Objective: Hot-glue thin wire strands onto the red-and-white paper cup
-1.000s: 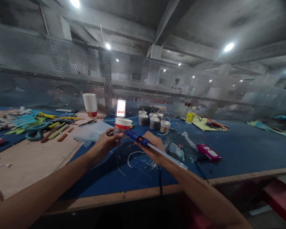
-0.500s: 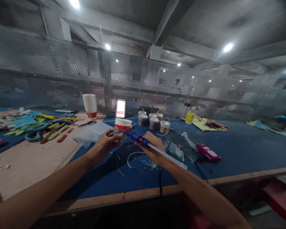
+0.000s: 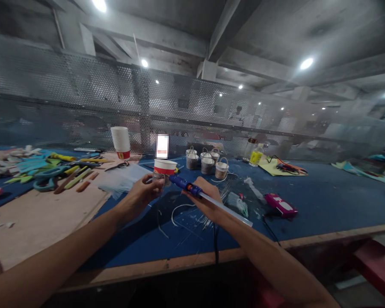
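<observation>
My left hand (image 3: 149, 189) is closed on a paper cup (image 3: 165, 166) with a white and red upper part; its lower part is wrapped in greyish cord. A loose end of cord (image 3: 160, 218) hangs below the cup. In my right hand (image 3: 205, 194) is a blue glue gun (image 3: 186, 185), a long clear glue stick (image 3: 226, 208) sticking out of its back. The gun's nozzle points at the cord-wrapped side of the cup, close to my left fingertips. Whether the nozzle touches the cord I cannot tell.
Several small cord-wrapped buckets (image 3: 207, 164) with handles stand behind my right hand. A stack of paper cups (image 3: 120, 143), scissors (image 3: 46, 177) and foam strips lie left. A magenta device (image 3: 280, 205), a yellow-labelled bottle (image 3: 256, 156) and a perforated metal screen (image 3: 179, 111) are also around.
Almost nothing differs. The cup and my left fingers have shifted very slightly left, and the glue gun stays beside the cup.
</observation>
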The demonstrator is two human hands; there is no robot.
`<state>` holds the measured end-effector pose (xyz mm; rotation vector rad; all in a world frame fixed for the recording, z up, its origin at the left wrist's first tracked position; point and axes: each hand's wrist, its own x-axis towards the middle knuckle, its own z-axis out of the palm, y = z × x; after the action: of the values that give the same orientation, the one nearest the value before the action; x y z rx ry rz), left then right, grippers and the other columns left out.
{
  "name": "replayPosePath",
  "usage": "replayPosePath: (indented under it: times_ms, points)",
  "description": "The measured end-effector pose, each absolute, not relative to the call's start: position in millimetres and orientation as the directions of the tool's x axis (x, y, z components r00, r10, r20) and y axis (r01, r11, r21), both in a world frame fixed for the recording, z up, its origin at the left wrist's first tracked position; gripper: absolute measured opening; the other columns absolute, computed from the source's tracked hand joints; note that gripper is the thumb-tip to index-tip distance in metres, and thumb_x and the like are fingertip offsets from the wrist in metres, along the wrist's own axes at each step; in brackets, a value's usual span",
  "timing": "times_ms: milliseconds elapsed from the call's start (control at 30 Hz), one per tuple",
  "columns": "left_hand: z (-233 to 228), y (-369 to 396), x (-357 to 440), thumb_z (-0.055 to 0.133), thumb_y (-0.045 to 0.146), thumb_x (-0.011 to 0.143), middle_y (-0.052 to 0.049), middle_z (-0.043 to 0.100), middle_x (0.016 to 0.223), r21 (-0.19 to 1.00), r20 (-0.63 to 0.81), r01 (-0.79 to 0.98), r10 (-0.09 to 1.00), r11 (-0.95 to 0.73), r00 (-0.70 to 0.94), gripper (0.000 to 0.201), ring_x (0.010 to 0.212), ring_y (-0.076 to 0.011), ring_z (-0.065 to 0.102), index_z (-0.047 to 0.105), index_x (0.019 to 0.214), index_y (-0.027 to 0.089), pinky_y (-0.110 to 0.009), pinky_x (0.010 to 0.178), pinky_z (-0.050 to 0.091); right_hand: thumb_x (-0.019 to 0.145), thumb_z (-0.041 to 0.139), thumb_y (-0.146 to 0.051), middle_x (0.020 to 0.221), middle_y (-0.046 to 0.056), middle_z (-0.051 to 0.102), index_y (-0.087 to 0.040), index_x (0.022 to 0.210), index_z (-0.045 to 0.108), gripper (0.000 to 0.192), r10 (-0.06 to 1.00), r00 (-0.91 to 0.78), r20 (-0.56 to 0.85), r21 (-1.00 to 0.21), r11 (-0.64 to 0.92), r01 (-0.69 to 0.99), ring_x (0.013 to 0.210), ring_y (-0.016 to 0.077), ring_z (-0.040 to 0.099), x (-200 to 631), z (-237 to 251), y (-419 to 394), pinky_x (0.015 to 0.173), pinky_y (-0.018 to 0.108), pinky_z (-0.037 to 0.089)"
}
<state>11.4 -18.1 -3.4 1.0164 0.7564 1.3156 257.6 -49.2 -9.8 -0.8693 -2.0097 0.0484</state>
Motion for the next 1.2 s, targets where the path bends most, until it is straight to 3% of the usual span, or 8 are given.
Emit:
replayPosePath:
  times_ms: [367, 1200]
  points:
    - [-4, -19, 11, 0.098, 0.019, 0.061, -0.001, 0.073, 0.085, 0.902, 0.080, -0.432, 0.989, -0.020, 0.121, 0.043, 0.061, -0.0087, 0.061, 0.070, 0.094, 0.016, -0.021, 0.061, 0.054, 0.102, 0.062, -0.041, 0.087, 0.000, 0.060, -0.022, 0.084, 0.057, 0.027, 0.594, -0.321, 0.737, -0.337, 0.735, 0.589, 0.076, 0.0142, 0.058, 258, -12, -47, 0.069, 0.025, 0.040]
    - [-8, -13, 7, 0.094, 0.019, 0.069, 0.000, 0.069, 0.082, 0.863, 0.081, -0.504, 0.977, 0.030, 0.197, 0.039, 0.057, -0.0066, 0.059, 0.074, 0.102, 0.015, -0.018, 0.055, 0.052, 0.101, 0.062, -0.045, 0.086, -0.001, 0.057, -0.021, 0.083, 0.057, 0.030, 0.626, -0.268, 0.732, -0.394, 0.711, 0.583, 0.071, 0.0130, 0.053, 261, -11, -46, 0.066, 0.026, 0.038]
